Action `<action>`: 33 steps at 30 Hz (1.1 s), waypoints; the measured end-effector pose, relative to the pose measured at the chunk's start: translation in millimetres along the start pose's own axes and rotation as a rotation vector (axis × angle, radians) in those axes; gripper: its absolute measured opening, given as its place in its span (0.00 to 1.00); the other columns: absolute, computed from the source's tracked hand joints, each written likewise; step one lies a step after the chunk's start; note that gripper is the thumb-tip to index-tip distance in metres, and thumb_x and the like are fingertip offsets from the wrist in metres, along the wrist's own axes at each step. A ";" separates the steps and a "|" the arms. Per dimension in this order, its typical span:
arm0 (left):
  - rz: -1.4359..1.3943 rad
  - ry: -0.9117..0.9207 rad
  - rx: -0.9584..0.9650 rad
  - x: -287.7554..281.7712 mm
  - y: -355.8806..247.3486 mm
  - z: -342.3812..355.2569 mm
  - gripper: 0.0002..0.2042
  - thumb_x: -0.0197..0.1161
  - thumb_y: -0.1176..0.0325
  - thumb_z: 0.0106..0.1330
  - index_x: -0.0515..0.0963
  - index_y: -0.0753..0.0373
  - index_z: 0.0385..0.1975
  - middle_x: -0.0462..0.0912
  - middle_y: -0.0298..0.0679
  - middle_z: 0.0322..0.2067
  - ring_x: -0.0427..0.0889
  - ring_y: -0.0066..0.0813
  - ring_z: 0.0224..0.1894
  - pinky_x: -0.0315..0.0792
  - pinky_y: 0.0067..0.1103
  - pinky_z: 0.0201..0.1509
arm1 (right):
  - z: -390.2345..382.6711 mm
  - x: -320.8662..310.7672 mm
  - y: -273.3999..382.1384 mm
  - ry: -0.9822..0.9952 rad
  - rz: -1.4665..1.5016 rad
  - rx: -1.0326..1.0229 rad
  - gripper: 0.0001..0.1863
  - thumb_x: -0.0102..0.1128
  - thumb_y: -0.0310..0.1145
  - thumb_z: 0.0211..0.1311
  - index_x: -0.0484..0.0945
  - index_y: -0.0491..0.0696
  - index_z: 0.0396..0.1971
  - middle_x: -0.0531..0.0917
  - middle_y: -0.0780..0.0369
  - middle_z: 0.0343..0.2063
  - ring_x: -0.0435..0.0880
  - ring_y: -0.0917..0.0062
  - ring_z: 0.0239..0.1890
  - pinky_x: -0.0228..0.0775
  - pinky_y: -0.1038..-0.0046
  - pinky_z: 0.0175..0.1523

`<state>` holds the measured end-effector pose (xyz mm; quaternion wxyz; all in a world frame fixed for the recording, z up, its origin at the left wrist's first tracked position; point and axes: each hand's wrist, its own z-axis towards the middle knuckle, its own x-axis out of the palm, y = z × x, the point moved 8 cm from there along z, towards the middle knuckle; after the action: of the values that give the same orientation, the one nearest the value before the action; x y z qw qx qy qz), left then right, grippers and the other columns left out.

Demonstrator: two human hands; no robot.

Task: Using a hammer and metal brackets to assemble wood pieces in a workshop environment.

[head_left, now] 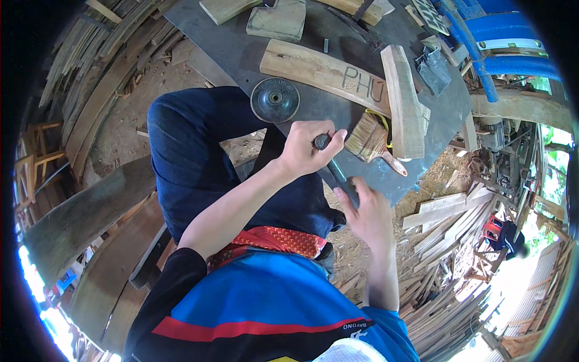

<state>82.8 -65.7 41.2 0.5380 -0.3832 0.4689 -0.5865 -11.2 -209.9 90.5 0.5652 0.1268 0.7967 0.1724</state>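
At the near edge of the dark metal tabletop (241, 54), we see our left hand (307, 148) closed in a fist around the rounded top of a slim dark tool (335, 170), while our right hand (369, 211) wraps its lower end, fingers curled shut about the shaft; the tool runs slantwise between the two fists, just over the table's edge, and its tip is hidden under the right hand. Holding it at both ends looks to us like a way of steadying and guiding it. Just beside the left knuckles lies a paintbrush (373, 142) with pale, splayed bristles and a reddish wooden handle, near enough to reach. Past it, a rough sawn plank (322, 71) with letters marked on it lies flat, and a thick pale block (403, 99) rests across its end. A round black disc (275, 99) with a metal hub sits by our blue-trousered knee (187, 139). Stacked offcuts (449, 217) and sawdust cover the ground.
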 end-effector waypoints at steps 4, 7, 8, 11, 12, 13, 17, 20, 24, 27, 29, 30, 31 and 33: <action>0.015 -0.071 0.068 0.7 -1.7 2.5 0.13 0.67 0.72 0.62 0.74 0.65 0.17 0.71 0.42 0.13 0.70 0.34 0.13 0.63 0.26 0.20 | 14.3 -55.0 -20.8 -0.343 0.176 -0.121 0.22 0.67 0.47 0.66 0.76 0.45 0.47 0.85 0.54 0.33 0.86 0.60 0.35 0.79 0.62 0.39; 0.045 -0.072 0.128 0.5 -4.3 0.8 0.16 0.63 0.74 0.66 0.73 0.64 0.14 0.77 0.36 0.13 0.75 0.23 0.15 0.65 0.21 0.21 | 36.0 -96.6 -37.6 -0.552 -0.003 -0.098 0.29 0.69 0.50 0.63 0.74 0.44 0.53 0.83 0.50 0.43 0.85 0.57 0.44 0.78 0.59 0.47; 0.069 -0.062 0.131 0.6 -4.1 0.4 0.16 0.63 0.75 0.66 0.72 0.64 0.14 0.77 0.36 0.13 0.75 0.22 0.15 0.65 0.20 0.21 | 41.3 -108.8 -37.6 -0.660 -0.171 -0.070 0.33 0.70 0.52 0.62 0.73 0.43 0.56 0.81 0.48 0.47 0.83 0.54 0.48 0.77 0.57 0.51; 0.047 -0.089 0.108 1.3 -1.8 0.6 0.14 0.66 0.74 0.63 0.73 0.65 0.14 0.75 0.38 0.13 0.73 0.26 0.14 0.63 0.22 0.21 | 71.2 -99.6 -68.6 -0.508 -0.233 0.244 0.39 0.71 0.57 0.58 0.71 0.43 0.58 0.79 0.45 0.50 0.81 0.52 0.52 0.74 0.53 0.55; 0.009 -0.128 0.071 -1.7 2.5 -0.3 0.13 0.68 0.73 0.60 0.73 0.65 0.15 0.72 0.41 0.12 0.71 0.31 0.13 0.62 0.24 0.20 | 77.6 -96.1 -73.9 -0.513 -0.235 0.242 0.39 0.71 0.57 0.58 0.71 0.43 0.58 0.79 0.45 0.50 0.81 0.52 0.52 0.74 0.53 0.55; -0.023 -0.159 0.063 -1.1 4.0 -0.3 0.14 0.68 0.73 0.60 0.73 0.65 0.14 0.72 0.40 0.12 0.71 0.29 0.12 0.62 0.23 0.20 | 82.6 -91.5 -83.3 -0.475 -0.269 0.255 0.41 0.70 0.58 0.57 0.70 0.42 0.59 0.79 0.44 0.50 0.81 0.50 0.53 0.74 0.53 0.56; -0.006 -0.139 0.041 0.6 9.6 -0.8 0.14 0.69 0.73 0.60 0.73 0.65 0.14 0.74 0.40 0.13 0.72 0.29 0.13 0.63 0.23 0.19 | 88.9 -88.5 -103.1 -0.394 -0.150 0.259 0.42 0.70 0.55 0.58 0.67 0.40 0.62 0.78 0.42 0.52 0.80 0.47 0.53 0.73 0.53 0.57; -0.017 -0.189 0.099 -7.3 5.5 -1.6 0.14 0.69 0.73 0.61 0.73 0.65 0.15 0.74 0.40 0.13 0.72 0.30 0.13 0.63 0.23 0.19 | 55.8 -96.6 -66.4 -0.436 -0.041 0.091 0.42 0.72 0.51 0.59 0.65 0.37 0.63 0.79 0.43 0.51 0.81 0.51 0.52 0.73 0.55 0.57; -0.102 -0.156 0.137 0.0 -0.3 -1.7 0.11 0.69 0.73 0.60 0.76 0.64 0.17 0.76 0.41 0.15 0.76 0.34 0.14 0.66 0.25 0.20 | -15.4 -82.1 -37.0 -0.380 0.399 -0.074 0.41 0.74 0.42 0.55 0.65 0.36 0.62 0.79 0.49 0.50 0.80 0.62 0.51 0.72 0.60 0.56; -0.059 -0.149 0.217 -4.6 3.1 -5.6 0.07 0.70 0.70 0.50 0.79 0.64 0.23 0.78 0.44 0.17 0.80 0.43 0.18 0.71 0.26 0.23 | -37.5 -72.9 -9.7 -0.231 0.320 -0.162 0.42 0.76 0.39 0.51 0.65 0.37 0.63 0.80 0.47 0.49 0.82 0.61 0.50 0.74 0.60 0.53; -0.071 -0.141 0.262 -5.8 11.0 -9.0 0.09 0.71 0.69 0.48 0.78 0.64 0.23 0.77 0.44 0.18 0.79 0.45 0.19 0.70 0.27 0.23 | -48.1 -66.3 -5.2 -0.179 0.252 -0.167 0.45 0.78 0.38 0.47 0.65 0.36 0.63 0.81 0.46 0.46 0.85 0.59 0.46 0.76 0.61 0.50; -0.091 -0.128 0.309 -3.7 9.3 -10.0 0.10 0.71 0.68 0.46 0.77 0.64 0.23 0.76 0.44 0.18 0.78 0.46 0.19 0.69 0.28 0.23 | -52.2 -63.4 -5.2 -0.176 0.250 -0.166 0.45 0.78 0.38 0.47 0.65 0.36 0.63 0.81 0.46 0.46 0.85 0.59 0.46 0.76 0.61 0.50; -0.043 -0.097 0.240 1.1 20.4 -10.3 0.12 0.71 0.66 0.46 0.74 0.64 0.21 0.73 0.45 0.18 0.75 0.47 0.19 0.67 0.28 0.22 | -57.3 -63.5 -2.8 -0.237 0.256 -0.208 0.45 0.78 0.37 0.46 0.66 0.37 0.64 0.82 0.46 0.45 0.86 0.58 0.44 0.77 0.61 0.49; -0.075 -0.093 0.233 0.8 18.5 -9.0 0.12 0.71 0.67 0.46 0.73 0.64 0.21 0.72 0.45 0.18 0.75 0.46 0.19 0.66 0.28 0.22 | -66.6 -58.3 -12.0 -0.211 0.301 -0.087 0.44 0.76 0.35 0.46 0.66 0.37 0.64 0.80 0.47 0.50 0.82 0.63 0.51 0.71 0.64 0.59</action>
<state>79.1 -64.9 21.0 0.5779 -0.3620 0.3574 -0.6382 -55.0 -252.6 155.5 0.6183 0.2372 0.6970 0.2751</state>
